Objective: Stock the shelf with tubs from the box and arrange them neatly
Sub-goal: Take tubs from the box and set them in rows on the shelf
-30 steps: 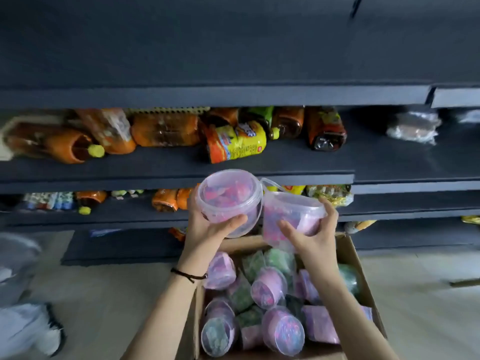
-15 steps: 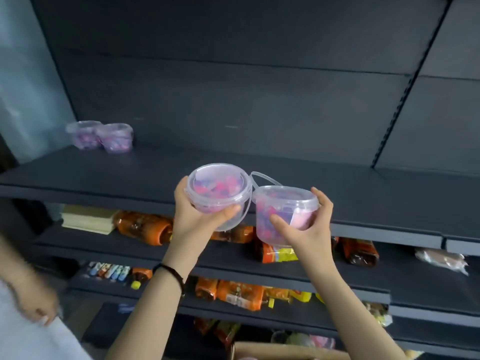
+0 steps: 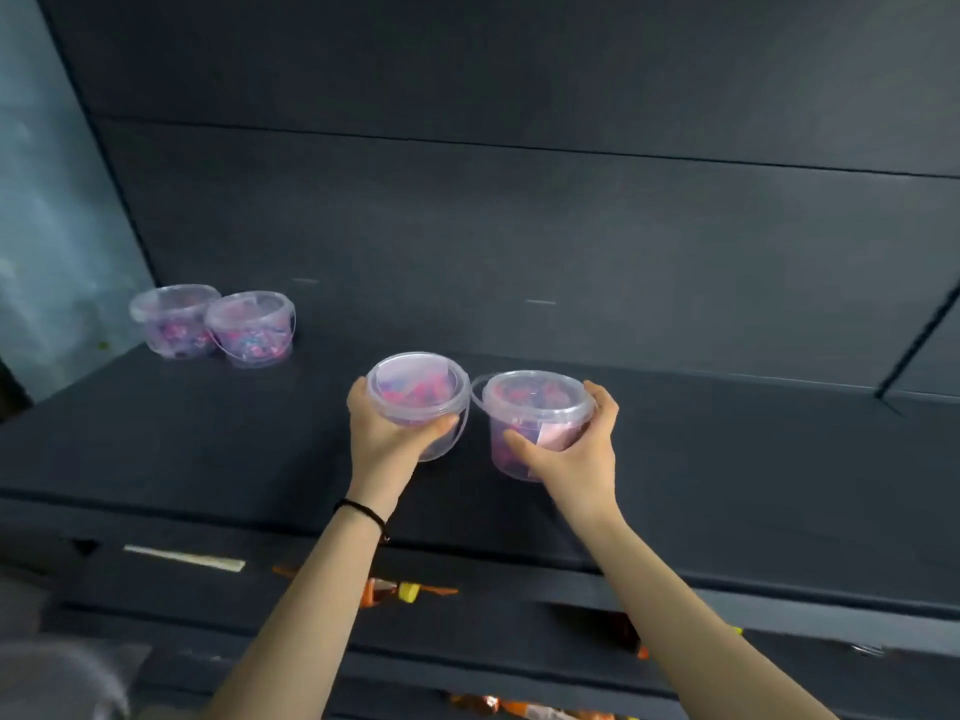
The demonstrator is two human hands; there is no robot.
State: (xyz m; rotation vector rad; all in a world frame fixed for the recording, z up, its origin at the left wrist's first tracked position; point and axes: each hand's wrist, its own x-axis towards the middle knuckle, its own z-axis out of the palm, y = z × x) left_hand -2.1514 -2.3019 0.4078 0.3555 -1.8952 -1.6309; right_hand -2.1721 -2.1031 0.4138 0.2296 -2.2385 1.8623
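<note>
While over shelf (image 3: pixel 208 439), left hand (image 3: pixel 387 433) grips left tub (image 3: pixel 415 394), right hand (image 3: pixel 576 449) grips right tub (image 3: pixel 535 407).

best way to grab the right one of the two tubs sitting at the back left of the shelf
Take that tub around its clear side wall just under the lid rim, coming from the front and right. It stands upright, and the other tub crowds its left side, so that side is blocked.

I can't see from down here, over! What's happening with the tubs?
Left hand gripping one tub, right hand gripping another tub. Both over the top shelf. Two tubs already at back left. Nothing blocking.
</note>
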